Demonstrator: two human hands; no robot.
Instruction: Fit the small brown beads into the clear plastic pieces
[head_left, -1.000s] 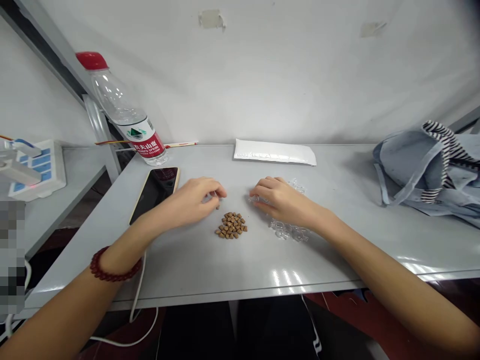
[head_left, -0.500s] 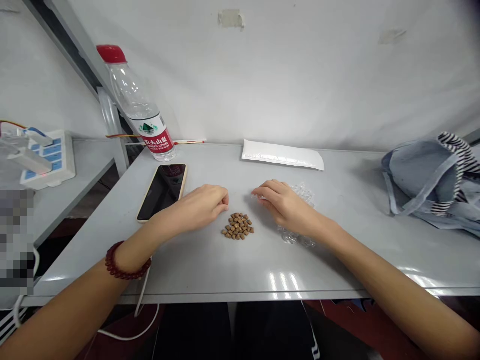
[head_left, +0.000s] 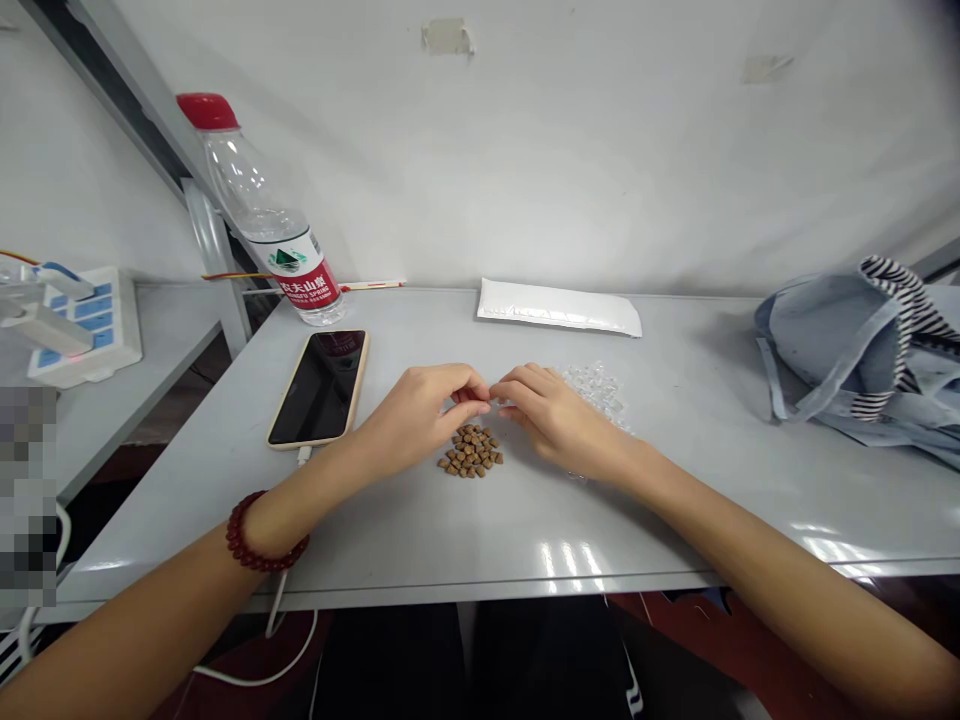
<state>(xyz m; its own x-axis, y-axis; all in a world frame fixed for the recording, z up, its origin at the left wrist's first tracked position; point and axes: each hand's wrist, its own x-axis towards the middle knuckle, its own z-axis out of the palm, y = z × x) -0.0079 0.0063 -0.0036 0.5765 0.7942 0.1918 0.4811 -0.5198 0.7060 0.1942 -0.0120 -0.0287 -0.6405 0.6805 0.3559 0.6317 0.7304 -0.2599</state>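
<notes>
Where the hands had been brought close: the gap seen a moment earlier was closed or nearly so, the left hand (head_left: 427, 412) having been shifted rightward to the right hand (head_left: 562, 420), which was kept in nearly the same place; whether they touched could not be told.
Two-handed work: one shared step was judged to have been reached, with both sets of fingertips turned to one small spot.
Left fingers: thumb and index tips were held together; what was clamped there, if anything, could not be made out.
Right fingers: index and thumb were curled in, and a clear piece (head_left: 499, 402) seemed to be pinched there.
Power strip (head_left: 124, 322): one was counted, at the far left.
Bracelet (head_left: 238, 540): one was worn, behind the left hand.
Bottle (head_left: 300, 268): one was stood at the back of the table (head_left: 450, 545).
Phone (head_left: 319, 388): one was laid flat.
Brown pellets (head_left: 471, 456): roughly thirty were counted, heaped on the table just nearside of the fingertips; overlap prevented exactness.
White packet (head_left: 559, 307): one was laid along the back.
Loose clear pieces (head_left: 595, 385): several were spread beside the right hand, partly hidden, uncountable.
Blue bag (head_left: 825, 330): one was seen, far right.
</notes>
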